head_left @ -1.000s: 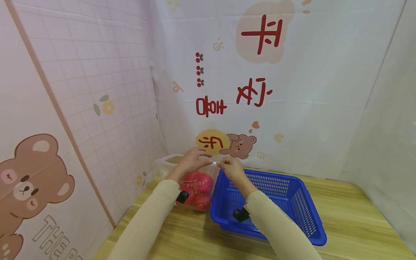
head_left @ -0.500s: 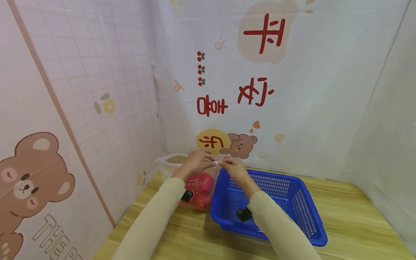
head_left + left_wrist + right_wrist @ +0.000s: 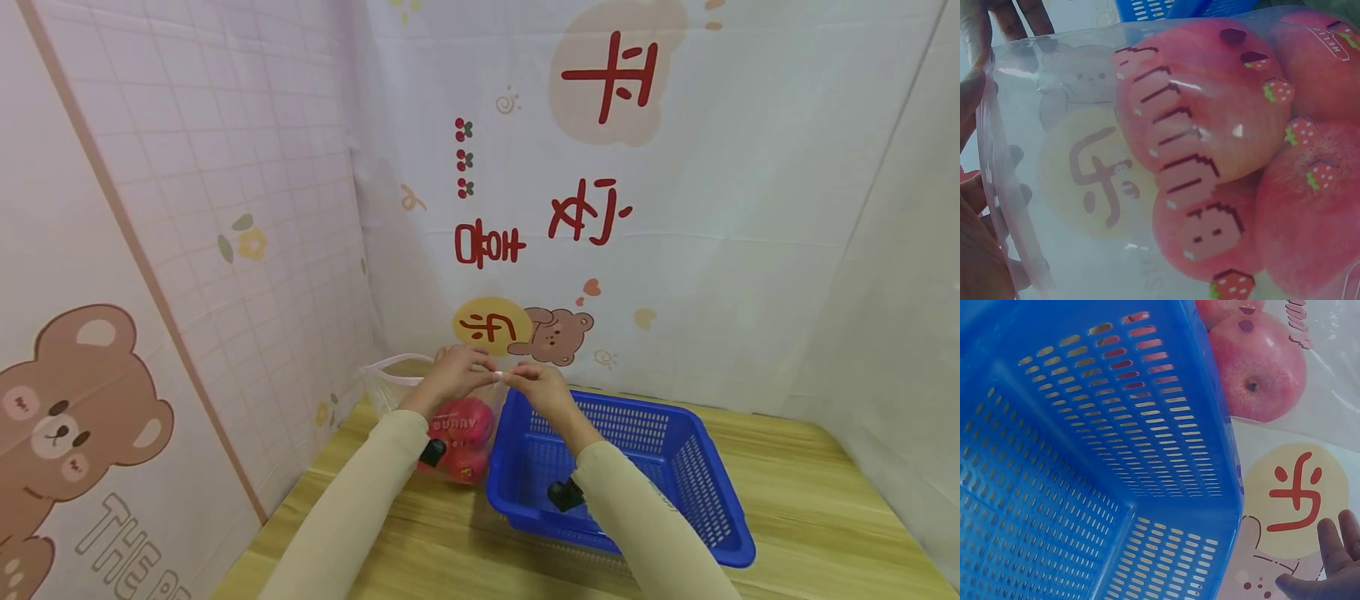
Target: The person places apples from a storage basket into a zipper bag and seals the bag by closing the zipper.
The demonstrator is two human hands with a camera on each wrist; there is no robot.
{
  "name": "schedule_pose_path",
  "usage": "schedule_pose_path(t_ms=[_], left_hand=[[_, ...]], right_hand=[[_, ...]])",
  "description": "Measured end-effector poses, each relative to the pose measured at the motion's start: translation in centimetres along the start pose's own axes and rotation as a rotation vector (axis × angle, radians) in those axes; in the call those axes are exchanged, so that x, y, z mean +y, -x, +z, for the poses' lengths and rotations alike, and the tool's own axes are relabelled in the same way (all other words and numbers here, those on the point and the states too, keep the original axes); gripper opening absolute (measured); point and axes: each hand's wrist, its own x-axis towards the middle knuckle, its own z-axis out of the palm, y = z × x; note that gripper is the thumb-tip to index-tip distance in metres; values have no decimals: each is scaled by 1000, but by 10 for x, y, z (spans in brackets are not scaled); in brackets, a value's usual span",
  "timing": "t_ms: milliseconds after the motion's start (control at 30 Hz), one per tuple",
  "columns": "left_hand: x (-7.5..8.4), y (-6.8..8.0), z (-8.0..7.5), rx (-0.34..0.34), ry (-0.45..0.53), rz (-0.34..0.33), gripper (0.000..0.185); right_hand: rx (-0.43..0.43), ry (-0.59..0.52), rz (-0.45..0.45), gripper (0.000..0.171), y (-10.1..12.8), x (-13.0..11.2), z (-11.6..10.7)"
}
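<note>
A clear zip bag (image 3: 385, 395) with printed lettering stands at the left of the table, its pinkish-white rim gaping on the left side. Inside it lie several red apples (image 3: 467, 422), seen large through the plastic in the left wrist view. My left hand (image 3: 452, 372) reaches over the bag and pinches its top edge near the right corner. Right beside it, my right hand (image 3: 543, 390) pinches the small white end of that edge between thumb and fingertip. The fingertips of both hands nearly meet there. In the left wrist view, fingers (image 3: 979, 250) show along the bag's rim.
A blue perforated basket (image 3: 697, 467) stands right of the bag, close against it, under my right forearm. Both rest on a wood-grain table (image 3: 817, 517). Printed white cloth (image 3: 720, 208) hangs behind and at the sides.
My left hand has shifted slightly right along the bag's edge, closing up to the right hand, and the bag's open rim shows rounder. The last half second shows almost no movement.
</note>
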Motion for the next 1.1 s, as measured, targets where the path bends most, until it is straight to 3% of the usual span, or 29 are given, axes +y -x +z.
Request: schedule_pose_path(t_ms=[467,833,1100], left_hand=[[2,3,1,-6,4,-22,26],[-4,1,2,11,-21,21,24],[-6,4,0,18,-23,16,25]], right_hand=[[33,26,-17,24,2,-1,4],[62,19,-6,25,6,-5,5],[88,12,4,22,8,-6,7]])
